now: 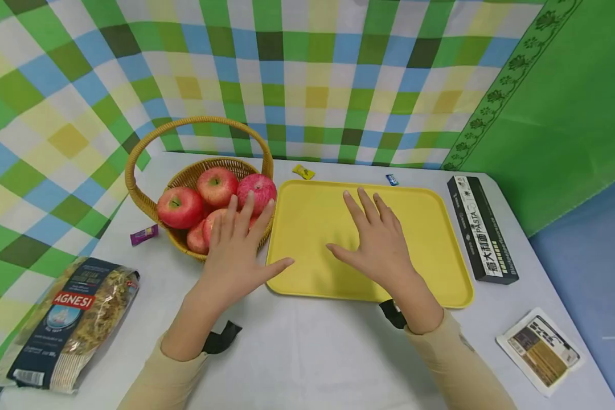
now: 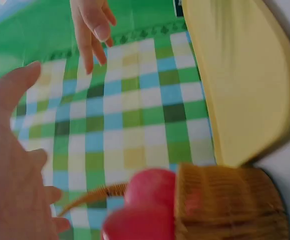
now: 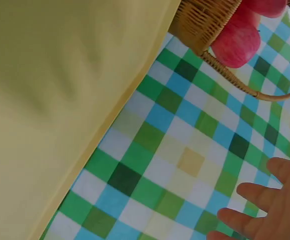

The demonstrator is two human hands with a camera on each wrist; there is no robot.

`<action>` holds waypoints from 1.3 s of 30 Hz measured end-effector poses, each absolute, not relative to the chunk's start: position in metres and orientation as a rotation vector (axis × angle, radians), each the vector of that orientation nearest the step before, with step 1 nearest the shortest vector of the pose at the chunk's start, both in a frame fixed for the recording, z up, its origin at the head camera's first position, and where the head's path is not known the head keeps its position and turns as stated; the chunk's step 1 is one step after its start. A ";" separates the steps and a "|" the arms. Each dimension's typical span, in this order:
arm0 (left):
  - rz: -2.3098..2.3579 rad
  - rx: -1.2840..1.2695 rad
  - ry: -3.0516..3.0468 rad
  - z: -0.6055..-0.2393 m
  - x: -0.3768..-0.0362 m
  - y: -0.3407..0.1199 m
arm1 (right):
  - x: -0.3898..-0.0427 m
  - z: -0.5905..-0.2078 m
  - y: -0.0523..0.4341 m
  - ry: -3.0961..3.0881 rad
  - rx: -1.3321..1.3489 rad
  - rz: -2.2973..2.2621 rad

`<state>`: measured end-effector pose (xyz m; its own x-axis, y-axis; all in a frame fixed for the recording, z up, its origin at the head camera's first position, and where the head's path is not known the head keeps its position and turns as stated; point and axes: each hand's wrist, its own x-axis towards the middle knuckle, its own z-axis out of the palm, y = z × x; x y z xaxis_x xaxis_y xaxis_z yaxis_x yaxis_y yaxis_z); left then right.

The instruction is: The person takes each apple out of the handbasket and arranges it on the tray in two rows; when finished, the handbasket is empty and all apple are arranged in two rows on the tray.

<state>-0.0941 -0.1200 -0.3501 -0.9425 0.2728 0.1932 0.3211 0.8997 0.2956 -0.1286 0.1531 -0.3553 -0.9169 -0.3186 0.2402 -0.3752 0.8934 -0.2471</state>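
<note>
The person's left hand [image 1: 238,247], fingers spread straight, appears before a wicker basket [image 1: 187,177] of apples [image 1: 180,208] at centre left; the right hand [image 1: 381,245], likewise spread, hovers over a yellow tray [image 1: 310,228], right of centre. Behind lies a yellow candy [image 1: 303,171], upper centre.

Basket [image 2: 229,205]: rough woven wicker. Tray [image 1: 307,219]: smooth matt plastic. Apples [image 1: 179,208]: smooth, slight sheen. Bag [image 1: 72,324]: glossy plastic film.
</note>
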 end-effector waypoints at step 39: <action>-2.241 0.532 -1.926 -0.425 -0.088 -0.205 | -0.153 -0.371 -0.035 -2.753 1.066 0.641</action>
